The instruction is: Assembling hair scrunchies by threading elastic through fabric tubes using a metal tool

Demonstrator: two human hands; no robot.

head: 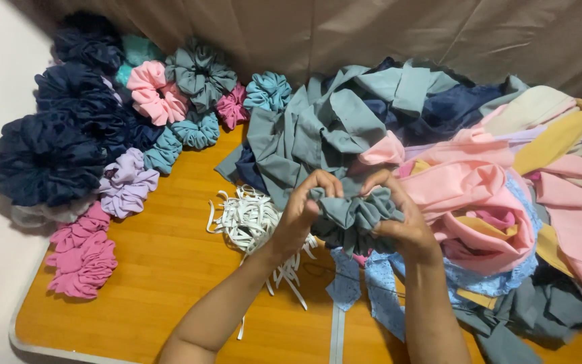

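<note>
— What takes up the most room from where you stand?

— The wooden bench, orange-brown, with a pale rim. Over its right half sprawls a heap of fabric strips: grey-green, pink, navy, mustard and cream, all tangled together.

— And on the left?

— A spread of finished scrunchies along the far-left edge. The big navy ones are at the wall, then pink, lilac, teal and grey ones nearer the middle, and 2 magenta ones closest to the front edge.

— Anything between the 2 piles?

— A loose bundle of white elastic strips, lying on the bare wood just beside the left wrist.

— What are the hands doing?

— Both are raised a little above the bench, at the centre, in front of the fabric heap. The left hand and the right hand face each other with a grey-green scrunchie between them. The fingers of both are clenched on its gathered cloth, the left pinching its left edge and the right curled over its right side.

— Is the scrunchie touching the bench?

— I cannot tell; the hands cover its underside.
</note>
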